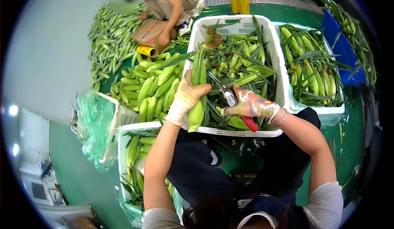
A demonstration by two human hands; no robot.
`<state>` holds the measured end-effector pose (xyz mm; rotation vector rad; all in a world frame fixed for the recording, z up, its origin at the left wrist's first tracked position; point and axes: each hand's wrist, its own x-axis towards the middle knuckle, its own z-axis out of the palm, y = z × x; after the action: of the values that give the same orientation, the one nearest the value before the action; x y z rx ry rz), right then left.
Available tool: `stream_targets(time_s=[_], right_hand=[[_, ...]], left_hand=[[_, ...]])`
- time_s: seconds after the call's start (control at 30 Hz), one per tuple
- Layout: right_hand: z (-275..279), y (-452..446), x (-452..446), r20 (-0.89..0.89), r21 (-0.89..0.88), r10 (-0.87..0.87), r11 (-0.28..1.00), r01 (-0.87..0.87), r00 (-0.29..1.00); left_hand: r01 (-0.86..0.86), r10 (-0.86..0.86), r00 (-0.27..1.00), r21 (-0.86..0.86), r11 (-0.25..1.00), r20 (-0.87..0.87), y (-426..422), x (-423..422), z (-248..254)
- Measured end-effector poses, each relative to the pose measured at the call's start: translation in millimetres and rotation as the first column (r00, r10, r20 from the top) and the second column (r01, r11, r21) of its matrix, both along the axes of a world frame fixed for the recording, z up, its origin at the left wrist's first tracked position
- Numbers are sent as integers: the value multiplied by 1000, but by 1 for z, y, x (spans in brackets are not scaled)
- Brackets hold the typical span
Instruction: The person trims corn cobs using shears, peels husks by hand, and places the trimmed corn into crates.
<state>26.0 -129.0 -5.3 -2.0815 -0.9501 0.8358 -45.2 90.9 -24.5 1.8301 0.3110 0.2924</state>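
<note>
Clock positions taken from the centre of the middle white crate (280, 73), 12 being the side far from the wearer.

One green ear of corn (196, 113) is grasped in the gloved left hand (186, 95), over the crate's rim at 8 o'clock, its long axis roughly 12 to 6. Husk is still on; brown silk (213, 39) is seen by its far end. Red-handled shears (230, 98) are gripped in the gloved right hand (252, 105), blades pointed towards 10 o'clock, just beside the ear; whether contact is made cannot be told.

Done, as judged: a large heap of tidier ears (143, 90) is piled at 9 o'clock, with few loose leaves. Beyond it, at 10 o'clock, a wide spread of shinier ears (115, 32) is laid out, apparently wrapped. A co-worker (172, 1) is crouched there by a cardboard box (151, 32) and a yellow roll (147, 51).

Left, as judged: leafy ears are held in the crate at 3 o'clock (337, 73) and in another at 7 to 8 o'clock (123, 144). In the middle crate, ears and leafy offcuts are mixed; the count is not resolvable. Work is estimated as well advanced, but unfinished.
</note>
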Motion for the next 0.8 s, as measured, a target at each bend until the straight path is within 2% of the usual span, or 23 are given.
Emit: stream_targets(time_s=[0.07, 0.1, 0.13, 0.2, 0.23, 0.3, 0.33, 0.37, 0.43, 0.47, 0.53, 0.57, 0.6, 0.67, 0.7, 0.73, 0.8], right_hand=[[-23, -14, 13, -81, 132, -28, 990, 39, 996], [-38, -17, 19, -69, 226, -43, 972, 58, 997], [-46, -20, 30, -84, 178, 18, 984, -3, 996], [-32, -24, 38, -330, 224, 60, 974, 17, 942], [-24, -28, 40, -309, 226, 65, 974, 7, 949], [-19, -34, 44, -275, 252, 81, 968, -10, 958], [-22, -35, 47, -261, 281, 93, 959, -16, 961], [-24, -38, 50, -266, 285, 90, 959, -11, 960], [-23, -43, 55, -432, 323, 226, 943, -84, 873], [-21, -46, 51, -411, 472, 259, 881, -39, 874], [-14, -55, 49, -553, 500, 314, 866, 6, 772], [-25, -55, 53, -515, 517, 373, 853, -67, 772], [-25, -61, 54, -519, 452, 324, 890, -68, 791], [-24, -65, 48, -530, 485, 280, 874, 15, 801], [-20, -68, 44, -544, 405, 180, 912, 69, 820], [-24, -64, 45, -387, 376, 177, 926, -20, 905], [-51, -60, 47, -243, 149, 111, 986, -76, 963]], left_hand=[[39, -28, 996, 129, 991, -86, -9, 5, -6], [115, -90, 986, 185, 976, -139, -17, 2, -6], [156, -111, 975, 242, 958, -191, -31, 1, 2], [213, -191, 957, 81, 974, -218, -41, 1, -4], [219, -197, 954, 75, 973, -227, -42, 0, -3], [185, -291, 889, -304, 935, -353, -40, -3, 5], [184, -291, 887, -304, 935, -358, -40, -2, 3], [242, -401, 867, -452, 859, -297, -40, -1, 2], [342, -577, 807, -700, 627, -122, -40, 2, -1], [340, -579, 805, -704, 624, -125, -41, 0, -2], [355, -700, 709, -900, 254, 82, -44, -1, -4], [329, -690, 721, -906, 265, 60, -48, -3, -2], [331, -694, 718, -907, 262, 62, -50, -3, 0], [299, -681, 731, -876, 377, -44, -54, 0, 2], [341, -674, 734, -809, 479, -90, -53, 2, 0], [343, -677, 731, -810, 475, -87, -56, 2, -1], [341, -536, 802, -536, 772, -263, -64, -5, -7]])
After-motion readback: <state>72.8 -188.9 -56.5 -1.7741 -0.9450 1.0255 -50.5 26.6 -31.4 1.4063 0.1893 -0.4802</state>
